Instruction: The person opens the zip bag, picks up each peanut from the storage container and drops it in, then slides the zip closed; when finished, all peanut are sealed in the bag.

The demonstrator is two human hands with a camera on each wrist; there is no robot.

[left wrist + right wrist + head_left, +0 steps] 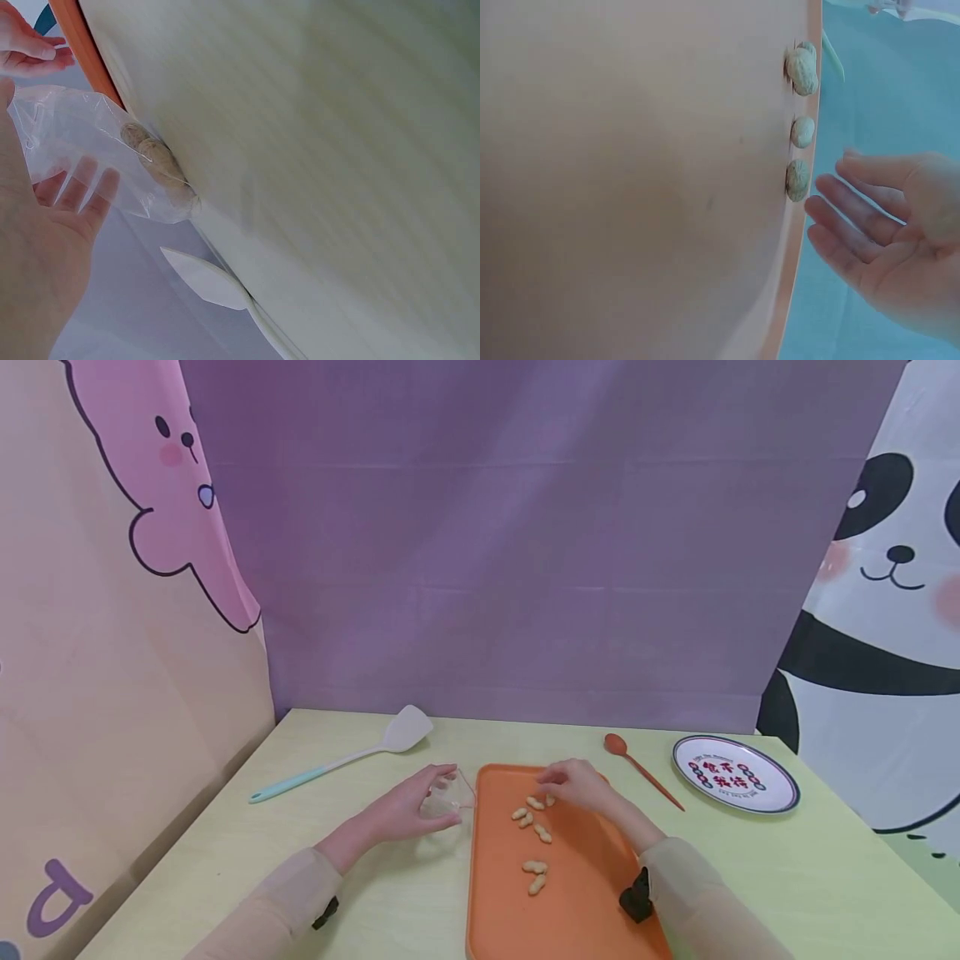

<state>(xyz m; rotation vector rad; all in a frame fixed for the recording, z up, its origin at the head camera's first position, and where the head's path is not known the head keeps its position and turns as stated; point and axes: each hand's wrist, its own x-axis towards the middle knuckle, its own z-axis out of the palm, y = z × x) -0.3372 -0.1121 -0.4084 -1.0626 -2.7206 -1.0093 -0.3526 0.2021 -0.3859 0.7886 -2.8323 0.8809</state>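
My left hand (405,810) holds a clear plastic bag (75,124) between thumb and fingers, beside the tray's left edge. Through the film in the left wrist view, peanuts (159,161) show at the bag's bottom. My right hand (581,783) is over the far end of the orange tray (588,893), its fingers loosely bent with nothing between them in the right wrist view. Just by its fingertips there lies a peanut (798,180). Several unshelled peanuts (535,866) are scattered along the tray's left half.
A white spatula (407,729) with a light blue handle lies at the back left of the table. Beyond the tray's right side are a red-brown spoon (617,744) and a white oval plate (738,793) with red lettering. A purple cloth (510,568) hangs behind the table.
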